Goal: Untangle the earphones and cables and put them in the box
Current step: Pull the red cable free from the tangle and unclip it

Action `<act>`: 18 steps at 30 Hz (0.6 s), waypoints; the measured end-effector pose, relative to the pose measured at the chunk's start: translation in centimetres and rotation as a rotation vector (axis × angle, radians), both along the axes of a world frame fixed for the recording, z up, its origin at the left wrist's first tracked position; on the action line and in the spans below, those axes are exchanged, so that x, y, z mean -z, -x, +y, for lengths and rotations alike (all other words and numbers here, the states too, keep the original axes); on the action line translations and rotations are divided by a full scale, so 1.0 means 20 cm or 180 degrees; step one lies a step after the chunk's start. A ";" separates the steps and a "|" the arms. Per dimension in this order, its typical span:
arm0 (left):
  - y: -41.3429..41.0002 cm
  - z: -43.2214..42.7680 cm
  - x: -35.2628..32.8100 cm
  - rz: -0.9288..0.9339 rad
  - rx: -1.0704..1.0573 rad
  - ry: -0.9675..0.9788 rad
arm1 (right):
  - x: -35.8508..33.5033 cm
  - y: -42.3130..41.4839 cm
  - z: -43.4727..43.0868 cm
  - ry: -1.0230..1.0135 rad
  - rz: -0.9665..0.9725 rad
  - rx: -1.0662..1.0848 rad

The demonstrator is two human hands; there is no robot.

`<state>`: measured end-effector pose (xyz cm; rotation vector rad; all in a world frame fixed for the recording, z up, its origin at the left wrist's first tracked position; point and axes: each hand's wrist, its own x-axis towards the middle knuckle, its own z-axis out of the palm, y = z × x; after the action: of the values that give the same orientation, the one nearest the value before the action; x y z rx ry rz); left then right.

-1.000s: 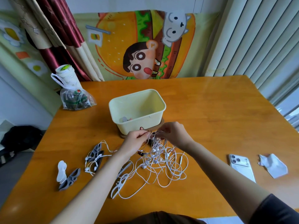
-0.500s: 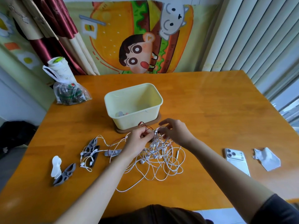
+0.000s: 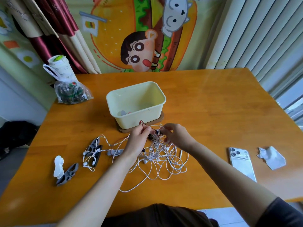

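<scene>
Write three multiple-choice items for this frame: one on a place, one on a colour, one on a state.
1. Where does the smartphone lie relative to the earphone tangle? A left of it. B right of it. C on it.
2. What colour is the box? A red. B blue. C pale yellow.
3. What are the hands doing? A both pinch the tangle. B both hang idle. C one alone touches it.
Key: B, it lies toward the person's right; C, its walls show it; A, left hand and right hand each pinch cables.
</scene>
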<state>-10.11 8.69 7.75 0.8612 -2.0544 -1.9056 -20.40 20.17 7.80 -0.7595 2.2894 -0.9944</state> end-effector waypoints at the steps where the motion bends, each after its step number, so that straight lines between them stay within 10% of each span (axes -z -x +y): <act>1: 0.00 0.00 0.00 -0.0004 -0.0034 -0.0022 | 0.00 0.00 0.00 0.0133 -0.0023 0.0113; 18: 0.02 0.00 -0.01 -0.0014 -0.0228 -0.0256 | -0.01 -0.09 -0.04 0.0551 0.0049 0.0120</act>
<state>-10.52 8.69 7.96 0.9448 -1.9340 -1.9613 -18.59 19.46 8.06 -0.7985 2.2593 -1.2203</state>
